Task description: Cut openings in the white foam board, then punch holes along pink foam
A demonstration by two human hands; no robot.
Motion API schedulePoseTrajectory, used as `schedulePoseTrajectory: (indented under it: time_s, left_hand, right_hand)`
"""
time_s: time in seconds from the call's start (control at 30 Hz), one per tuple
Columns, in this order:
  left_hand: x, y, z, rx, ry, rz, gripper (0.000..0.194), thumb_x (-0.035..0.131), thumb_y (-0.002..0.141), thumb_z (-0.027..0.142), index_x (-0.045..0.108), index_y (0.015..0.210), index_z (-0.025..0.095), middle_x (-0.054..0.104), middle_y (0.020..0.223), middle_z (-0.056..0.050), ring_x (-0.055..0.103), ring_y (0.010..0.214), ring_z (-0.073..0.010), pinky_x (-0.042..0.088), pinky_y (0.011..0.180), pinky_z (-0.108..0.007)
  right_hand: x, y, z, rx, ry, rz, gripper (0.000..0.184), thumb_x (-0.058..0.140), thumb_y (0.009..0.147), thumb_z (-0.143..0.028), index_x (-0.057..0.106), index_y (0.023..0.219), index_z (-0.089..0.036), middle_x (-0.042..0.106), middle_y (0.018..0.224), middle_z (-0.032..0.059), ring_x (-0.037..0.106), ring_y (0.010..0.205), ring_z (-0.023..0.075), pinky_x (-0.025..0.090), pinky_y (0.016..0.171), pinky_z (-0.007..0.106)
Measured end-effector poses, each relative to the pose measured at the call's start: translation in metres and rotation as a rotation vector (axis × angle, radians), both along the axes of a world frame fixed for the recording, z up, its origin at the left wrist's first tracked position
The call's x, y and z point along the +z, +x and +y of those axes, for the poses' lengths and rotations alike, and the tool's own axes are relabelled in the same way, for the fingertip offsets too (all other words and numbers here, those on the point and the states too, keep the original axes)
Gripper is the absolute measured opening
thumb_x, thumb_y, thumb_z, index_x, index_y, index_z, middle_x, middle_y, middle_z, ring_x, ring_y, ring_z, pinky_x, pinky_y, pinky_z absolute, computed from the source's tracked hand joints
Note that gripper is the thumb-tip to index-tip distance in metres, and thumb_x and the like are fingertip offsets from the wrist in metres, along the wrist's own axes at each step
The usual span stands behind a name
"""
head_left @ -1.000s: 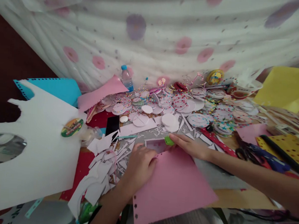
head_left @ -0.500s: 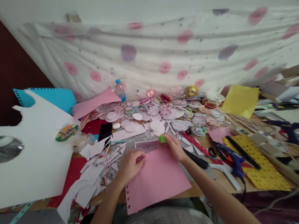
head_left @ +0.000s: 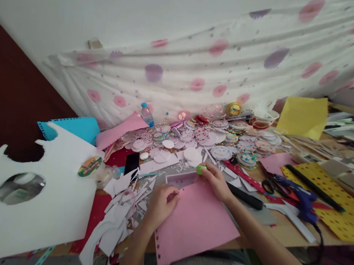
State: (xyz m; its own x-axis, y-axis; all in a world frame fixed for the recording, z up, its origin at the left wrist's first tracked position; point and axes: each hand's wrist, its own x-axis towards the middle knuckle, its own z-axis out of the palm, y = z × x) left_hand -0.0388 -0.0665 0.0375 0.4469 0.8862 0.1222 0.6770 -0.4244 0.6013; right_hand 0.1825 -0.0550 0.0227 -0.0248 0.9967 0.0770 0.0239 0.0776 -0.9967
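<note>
A pink sheet of paper [head_left: 196, 224] lies at the table's front edge, with small holes punched along its left side. My left hand [head_left: 161, 205] is closed on the sheet's far left corner, pinching it between thumb and fingers. At its far right edge my right hand [head_left: 217, 182] grips a small green paper punch [head_left: 201, 169], mostly covered by the fingers. A shallow white box or tray [head_left: 168, 179] sits just beyond the sheet, partly hidden by it. White paper scraps [head_left: 121, 220] are heaped left of my left hand.
Many decorated discs [head_left: 200, 134] are piled at the back, near a water bottle [head_left: 147, 115]. On the right are a blue glue gun [head_left: 298, 192], scissors [head_left: 276, 187] and a perforated yellow sheet [head_left: 333, 212]. A large white cut sheet [head_left: 54, 217] stands left, near a phone [head_left: 132, 163].
The view has shifted, so the scene sits lower and further right. Both hands keep their hold on the pink sheet and the punch, with little other movement.
</note>
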Motion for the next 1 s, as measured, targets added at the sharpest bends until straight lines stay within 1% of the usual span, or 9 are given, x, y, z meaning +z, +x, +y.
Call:
schedulePoseTrajectory:
  time_s: [0.13,0.27,0.47,0.53,0.6,0.7,0.8,0.87,1.0]
  left_hand:
    - [0.006,-0.001,0.002,-0.016,-0.004,0.019,0.010,0.058,0.084,0.019,0.068,0.085,0.020,0.070,0.088,-0.003,0.062,0.087,-0.0193,0.045,0.082,-0.031]
    - [0.017,-0.008,0.007,-0.007,0.004,0.055,0.011,0.058,0.084,0.019,0.069,0.084,0.019,0.072,0.085,-0.003,0.064,0.083,-0.0192,0.045,0.081,-0.030]
    - [0.044,-0.017,0.019,-0.046,-0.034,0.103,0.013,0.058,0.084,0.024,0.071,0.081,0.021,0.072,0.078,-0.001,0.064,0.074,-0.0172,0.043,0.070,-0.025]
    - [0.056,-0.013,0.026,-0.083,-0.076,0.155,0.013,0.058,0.083,0.024,0.071,0.081,0.022,0.071,0.075,0.000,0.063,0.070,-0.0163,0.041,0.064,-0.023]
    - [0.069,-0.006,0.033,-0.138,-0.109,0.226,0.015,0.056,0.084,0.024,0.070,0.080,0.022,0.070,0.072,0.001,0.062,0.067,-0.0159,0.038,0.059,-0.023]
    - [0.082,0.005,0.043,-0.218,-0.116,0.279,0.016,0.056,0.084,0.024,0.068,0.076,0.021,0.068,0.070,0.000,0.061,0.065,-0.0156,0.035,0.057,-0.023]
    - [0.087,0.009,0.048,-0.234,-0.100,0.295,0.013,0.055,0.085,0.023,0.067,0.079,0.021,0.068,0.072,0.001,0.061,0.067,-0.0160,0.035,0.058,-0.023]
    - [0.087,0.008,0.047,-0.233,-0.095,0.306,0.012,0.054,0.087,0.022,0.066,0.084,0.022,0.067,0.073,0.001,0.062,0.070,-0.0164,0.035,0.059,-0.024]
    - [0.086,0.004,0.044,-0.253,-0.098,0.376,0.011,0.053,0.089,0.022,0.064,0.090,0.022,0.067,0.076,0.001,0.062,0.073,-0.0179,0.036,0.059,-0.025]
  right_hand:
    - [0.002,-0.004,0.002,-0.012,-0.005,0.007,0.036,0.049,0.085,-0.058,0.049,0.087,-0.022,0.061,0.070,0.0011,0.050,0.061,0.0158,0.040,0.061,0.029]
    - [0.007,-0.013,0.009,0.048,0.021,0.006,0.037,0.057,0.080,-0.058,0.049,0.085,-0.022,0.052,0.068,-0.0015,0.047,0.060,0.0143,0.038,0.058,0.028]
    - [0.017,-0.004,0.021,0.116,0.078,-0.033,0.040,0.069,0.072,-0.053,0.051,0.089,-0.022,0.049,0.075,-0.0015,0.049,0.068,0.0141,0.041,0.061,0.026]
    - [0.033,0.009,0.023,0.183,0.127,-0.116,0.034,0.068,0.075,-0.048,0.053,0.090,-0.022,0.052,0.081,0.0003,0.052,0.075,0.0156,0.044,0.069,0.027]
    - [0.056,0.024,0.026,0.318,0.180,-0.263,0.029,0.067,0.077,-0.044,0.056,0.089,-0.021,0.057,0.089,0.0027,0.054,0.087,0.0186,0.044,0.081,0.030]
    - [0.091,0.041,0.031,0.540,0.152,-0.506,0.034,0.068,0.075,-0.042,0.062,0.102,-0.022,0.063,0.102,0.0053,0.056,0.097,0.0238,0.043,0.088,0.035]
    - [0.109,0.046,0.035,0.666,0.111,-0.658,0.041,0.072,0.071,-0.039,0.065,0.109,-0.026,0.065,0.109,0.0040,0.057,0.102,0.0258,0.042,0.091,0.036]
    - [0.109,0.045,0.037,0.713,0.102,-0.723,0.038,0.072,0.069,-0.038,0.067,0.106,-0.027,0.066,0.107,0.0029,0.059,0.098,0.0252,0.043,0.087,0.034]
    - [0.096,0.041,0.040,0.723,0.063,-0.812,0.031,0.073,0.067,-0.039,0.070,0.094,-0.027,0.068,0.087,0.0029,0.061,0.080,0.0235,0.045,0.069,0.031]
